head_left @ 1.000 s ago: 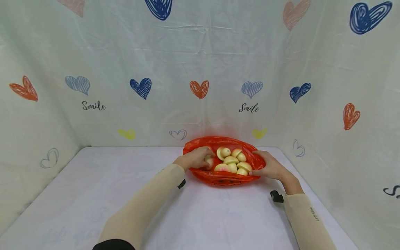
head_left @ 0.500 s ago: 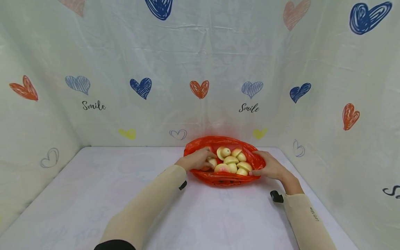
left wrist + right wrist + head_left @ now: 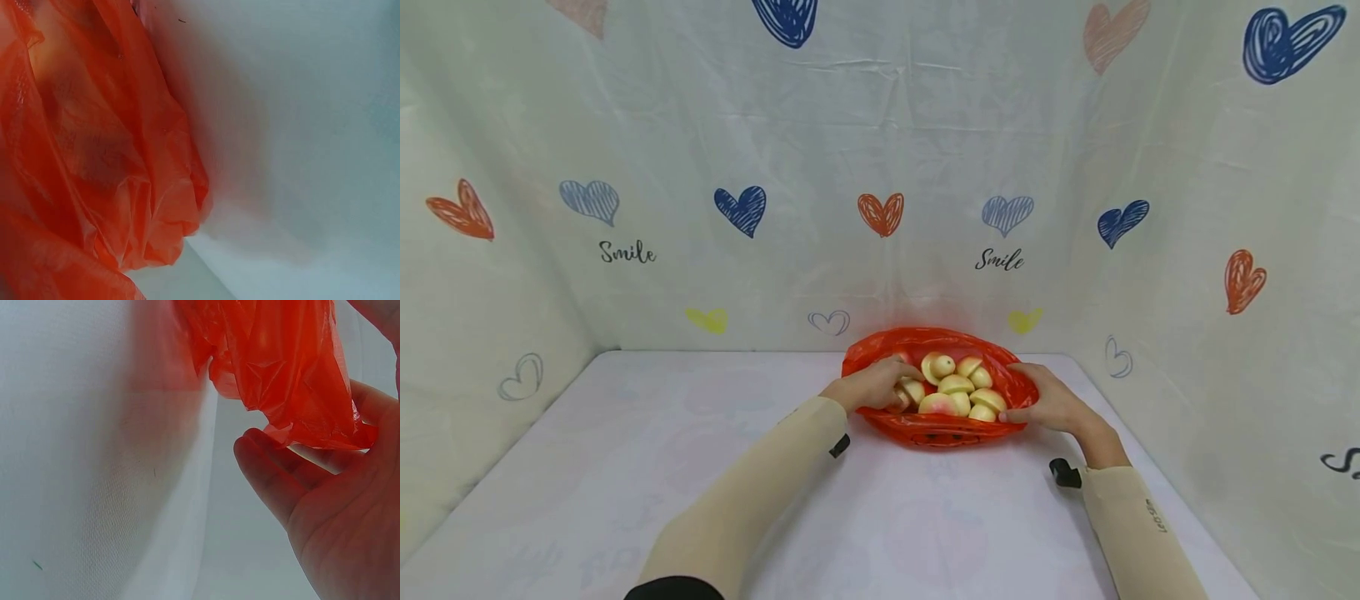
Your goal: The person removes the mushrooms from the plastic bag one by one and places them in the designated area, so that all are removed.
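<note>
A red plastic bag [image 3: 925, 429] lies with its mouth spread open near the table's back edge. Inside it sit several cream-coloured mushrooms [image 3: 956, 384], some with a pink blush on the cap. My left hand [image 3: 874, 383] reaches into the bag's left side, finger and thumb around a mushroom [image 3: 913, 390] partly covered by the hand. At the other end, my right hand [image 3: 1043, 398] holds the bag's rim, thumb on the near side. In the right wrist view, straightish fingers [image 3: 269, 472] lie beyond the bag [image 3: 294, 375]. Only the bag's outside [image 3: 106, 156] shows in the left wrist view.
A white-covered table [image 3: 737, 467] stretches in front of and to the left of the bag. White curtain walls [image 3: 805, 275] with printed hearts rise close behind and at both sides.
My left hand shifted slightly right inside the bag, bringing its mushroom beside the others and more into sight. The right hand stays at the rim.
</note>
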### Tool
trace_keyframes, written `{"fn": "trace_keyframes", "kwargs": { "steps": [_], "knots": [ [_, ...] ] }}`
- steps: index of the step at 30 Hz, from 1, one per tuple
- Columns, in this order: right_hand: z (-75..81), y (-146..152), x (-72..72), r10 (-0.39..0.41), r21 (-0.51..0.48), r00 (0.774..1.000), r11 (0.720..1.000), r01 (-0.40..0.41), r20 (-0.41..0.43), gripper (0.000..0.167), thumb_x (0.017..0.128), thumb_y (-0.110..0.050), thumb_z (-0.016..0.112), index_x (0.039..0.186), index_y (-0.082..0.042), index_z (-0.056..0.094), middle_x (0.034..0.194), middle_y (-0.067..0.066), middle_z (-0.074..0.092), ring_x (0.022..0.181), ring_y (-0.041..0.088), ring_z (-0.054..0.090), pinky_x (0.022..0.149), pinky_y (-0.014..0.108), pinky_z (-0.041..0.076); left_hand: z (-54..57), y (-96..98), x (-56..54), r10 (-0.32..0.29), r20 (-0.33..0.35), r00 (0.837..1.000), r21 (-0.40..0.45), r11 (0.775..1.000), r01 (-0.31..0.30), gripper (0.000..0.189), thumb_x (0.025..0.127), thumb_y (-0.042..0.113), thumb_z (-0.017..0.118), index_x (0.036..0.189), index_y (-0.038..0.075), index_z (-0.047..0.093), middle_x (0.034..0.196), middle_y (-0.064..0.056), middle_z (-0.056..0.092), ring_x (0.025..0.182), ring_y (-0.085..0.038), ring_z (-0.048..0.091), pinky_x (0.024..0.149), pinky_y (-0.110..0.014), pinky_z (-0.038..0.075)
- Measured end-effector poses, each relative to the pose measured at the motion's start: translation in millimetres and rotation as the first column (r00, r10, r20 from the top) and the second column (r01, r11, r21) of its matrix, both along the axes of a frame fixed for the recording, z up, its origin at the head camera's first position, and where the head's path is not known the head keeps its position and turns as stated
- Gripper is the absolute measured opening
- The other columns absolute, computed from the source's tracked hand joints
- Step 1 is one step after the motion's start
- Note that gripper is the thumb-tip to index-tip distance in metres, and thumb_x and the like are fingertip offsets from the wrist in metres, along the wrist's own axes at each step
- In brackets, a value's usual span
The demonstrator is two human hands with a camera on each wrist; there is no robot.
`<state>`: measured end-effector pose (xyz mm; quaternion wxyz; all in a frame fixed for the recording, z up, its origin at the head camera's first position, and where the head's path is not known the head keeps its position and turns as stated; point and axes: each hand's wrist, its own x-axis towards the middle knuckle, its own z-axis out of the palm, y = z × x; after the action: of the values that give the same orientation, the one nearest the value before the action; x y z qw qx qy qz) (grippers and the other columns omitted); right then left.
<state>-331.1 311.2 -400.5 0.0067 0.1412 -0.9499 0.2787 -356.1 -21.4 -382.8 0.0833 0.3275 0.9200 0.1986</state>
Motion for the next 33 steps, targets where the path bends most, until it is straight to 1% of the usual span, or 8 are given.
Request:
{"fn": "trace_keyframes", "kwargs": {
  "steps": [5,7,15,18,20,25,29,33],
  "knots": [
    [0.8,-0.4,0.2,-0.007,-0.003,1.000,1.000,0.008,0.014,0.095,0.066,-0.048,0.081,0.142,-0.010,0.038,0.144,0.019,0.033,0.127,0.042,0.035,0.091,0.061,0.043,-0.3,-1.4,-1.5,0.022,0.027,0.999,0.020,1.000,-0.022,0.046,0.087,0.009,0.068,0.132,0.019,0.058,0.131,-0.002,0.050,0.124,-0.021,0.040,0.108,-0.038,0.033],
    [1.1,-0.6,-0.1,-0.009,-0.003,1.000,1.000,0.009,0.017,0.096,0.066,-0.048,0.081,0.142,-0.010,0.038,0.144,0.019,0.033,0.127,0.042,0.034,0.091,0.061,0.044,-0.7,-2.0,-1.9,0.032,0.035,0.999,0.026,0.999,-0.033,0.047,0.087,0.010,0.068,0.132,0.019,0.058,0.132,-0.002,0.050,0.126,-0.022,0.040,0.109,-0.039,0.031],
    [-0.3,-0.2,-1.2,-0.008,-0.003,1.000,1.000,0.008,0.013,0.095,0.066,-0.048,0.081,0.142,-0.010,0.039,0.144,0.018,0.034,0.127,0.041,0.035,0.092,0.061,0.042,-2.7,-2.3,-2.0,0.042,0.040,0.998,0.043,0.998,-0.044,0.047,0.088,0.011,0.069,0.132,0.019,0.058,0.133,-0.002,0.050,0.125,-0.021,0.040,0.110,-0.040,0.031],
    [-0.8,0.2,-0.7,-0.004,0.002,1.000,1.000,0.004,0.008,0.095,0.066,-0.048,0.081,0.142,-0.010,0.039,0.144,0.018,0.034,0.127,0.041,0.035,0.093,0.062,0.041,-1.9,-3.0,-1.1,0.039,0.039,0.999,0.054,0.998,-0.041,0.047,0.087,0.011,0.069,0.132,0.019,0.057,0.132,-0.001,0.050,0.122,-0.019,0.042,0.108,-0.037,0.033],
    [-0.2,0.0,-0.3,-0.004,0.003,1.000,1.000,0.004,0.003,0.095,0.066,-0.049,0.081,0.142,-0.010,0.039,0.144,0.018,0.034,0.127,0.041,0.035,0.093,0.062,0.041,-0.5,-3.6,-0.7,0.038,0.038,0.999,0.082,0.996,-0.041,0.049,0.087,0.012,0.070,0.133,0.018,0.057,0.130,0.000,0.051,0.119,-0.018,0.043,0.105,-0.036,0.036],
    [0.7,0.6,0.2,0.006,0.008,1.000,1.000,-0.006,-0.006,0.095,0.067,-0.050,0.081,0.142,-0.011,0.039,0.144,0.019,0.033,0.127,0.042,0.034,0.093,0.063,0.041,5.0,-4.7,1.7,0.063,0.026,0.998,0.154,0.986,-0.066,0.054,0.084,0.017,0.074,0.135,0.019,0.055,0.127,0.000,0.051,0.113,-0.017,0.044,0.098,-0.034,0.042],
    [-0.2,1.5,-0.4,0.002,0.001,1.000,1.000,-0.002,-0.010,0.095,0.066,-0.049,0.081,0.142,-0.011,0.038,0.143,0.018,0.034,0.127,0.042,0.035,0.091,0.062,0.043,10.0,-4.1,6.6,0.078,-0.007,0.997,0.182,0.980,-0.076,0.056,0.085,0.022,0.074,0.136,0.022,0.053,0.127,-0.001,0.049,0.113,-0.017,0.044,0.097,-0.034,0.043],
    [-2.3,1.9,-1.2,-0.007,-0.010,1.000,1.000,0.007,-0.001,0.096,0.066,-0.049,0.082,0.143,-0.012,0.038,0.143,0.017,0.035,0.127,0.041,0.035,0.091,0.061,0.044,16.3,-3.2,15.0,0.076,-0.021,0.997,0.233,0.970,-0.069,0.055,0.085,0.022,0.073,0.136,0.022,0.052,0.128,-0.001,0.049,0.110,-0.016,0.045,0.092,-0.031,0.045]
  ]
}}
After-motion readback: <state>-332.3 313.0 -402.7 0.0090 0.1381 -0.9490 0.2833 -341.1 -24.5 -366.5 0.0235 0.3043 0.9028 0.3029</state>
